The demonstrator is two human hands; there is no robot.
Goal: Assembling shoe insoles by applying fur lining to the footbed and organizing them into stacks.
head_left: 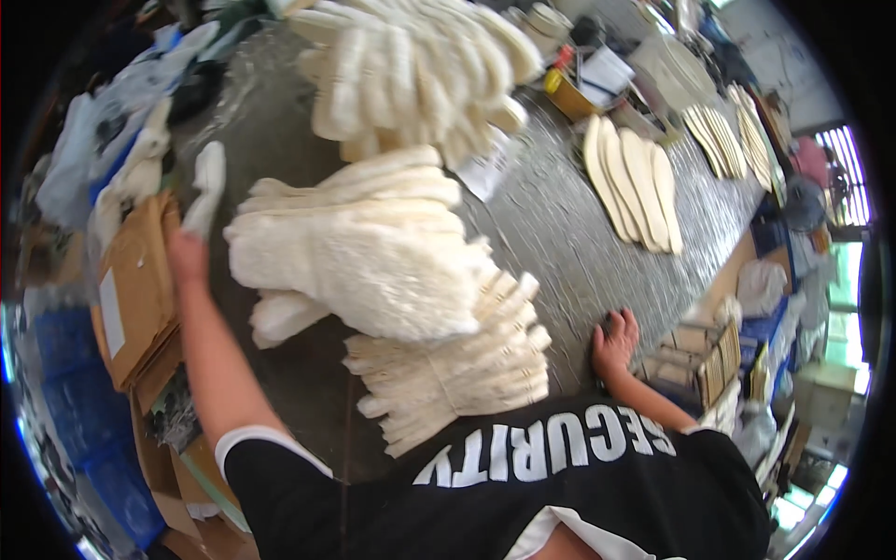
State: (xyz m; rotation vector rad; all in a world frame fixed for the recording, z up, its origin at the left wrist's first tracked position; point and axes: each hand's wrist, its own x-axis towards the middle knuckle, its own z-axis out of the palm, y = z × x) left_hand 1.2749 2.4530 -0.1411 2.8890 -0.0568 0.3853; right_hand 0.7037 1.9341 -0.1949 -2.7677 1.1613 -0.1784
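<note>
At the table's left edge, my left hand (189, 259) is closed at the lower end of a white insole (208, 182); motion smears its fingers. That hand is beside a brown cardboard box (140, 289) with a white label. My right hand (614, 345) rests on the table, fingers apart and slightly bent, holding nothing I can see. Between my arms lies a heap of fluffy cream insoles (364, 271). Closer to me is a bundle of cream insoles (457, 378), with a thin band across it. A taller pile of insoles (420, 75) stands farther back.
The table (560, 247) has a grey, wrinkled plastic covering. Flat insoles (635, 187) lie fanned at the right, with more sets (717, 140) beyond. A yellow box (569, 93) and a pale tub (672, 70) stand at the back. Blue crates (84, 373) are at the left.
</note>
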